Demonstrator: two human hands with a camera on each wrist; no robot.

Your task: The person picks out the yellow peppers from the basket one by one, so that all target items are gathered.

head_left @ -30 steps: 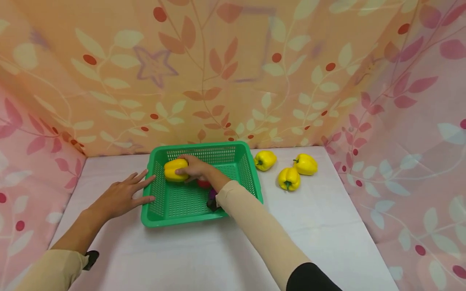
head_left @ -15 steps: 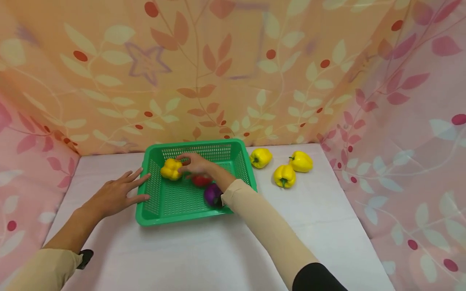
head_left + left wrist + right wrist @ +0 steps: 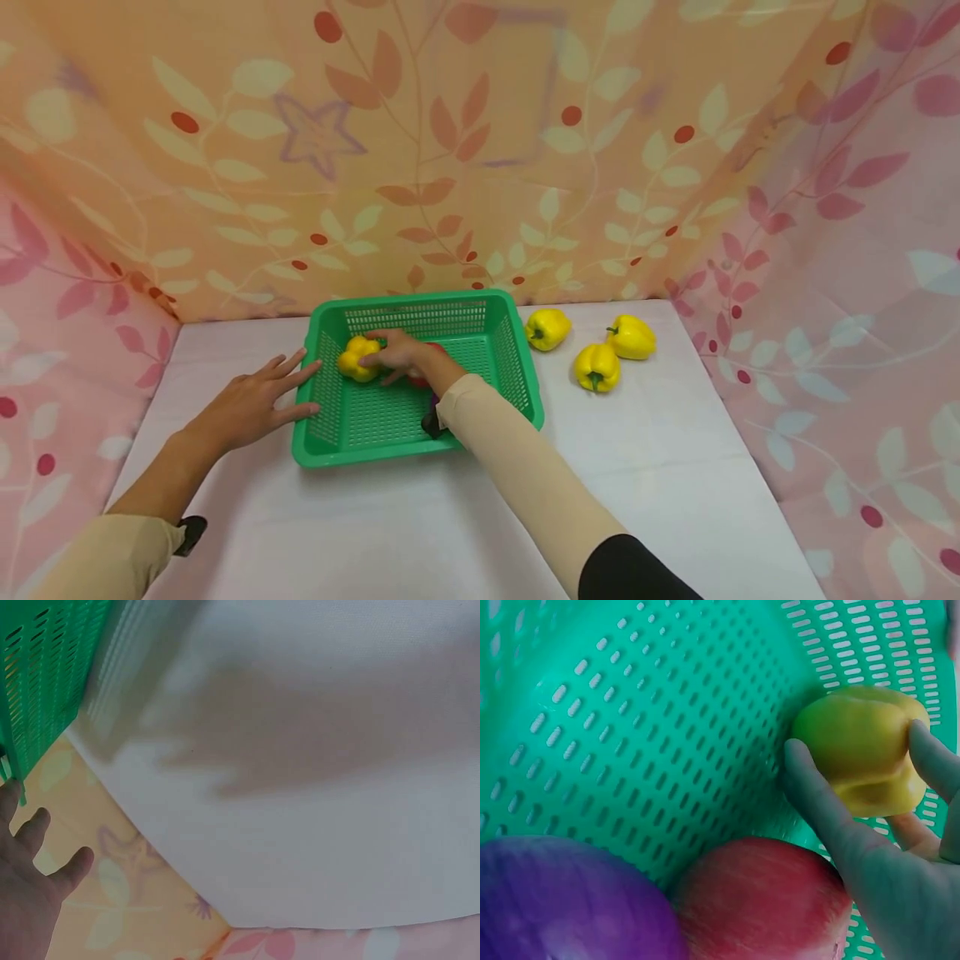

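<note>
Inside the green basket (image 3: pixel 352 457), at its left end, is a yellow bell pepper (image 3: pixel 358 367). My right hand (image 3: pixel 405 350) holds it; in the right wrist view the thumb and fingers sit around the pepper (image 3: pixel 859 742), which rests near the basket wall. Beneath the right forearm lie a smooth round red item (image 3: pixel 761 900) and a round purple eggplant (image 3: pixel 570 900), both partly hidden in the head view. My left hand (image 3: pixel 247 408) has its fingers spread, with the fingertips at the basket's left rim.
Several yellow bell peppers lie right of the basket: one pepper (image 3: pixel 547 329) close to its rim, another pepper (image 3: pixel 597 368) nearer me, and a third (image 3: pixel 632 337) beside that. The white table (image 3: pixel 637 500) is bordered by floral cloth (image 3: pixel 480 167) at the back and sides.
The yellow bell pepper in the basket has been turned from lying lengthwise to end-on in my right hand. My left hand stays at the rim; the head view has shifted slightly.
</note>
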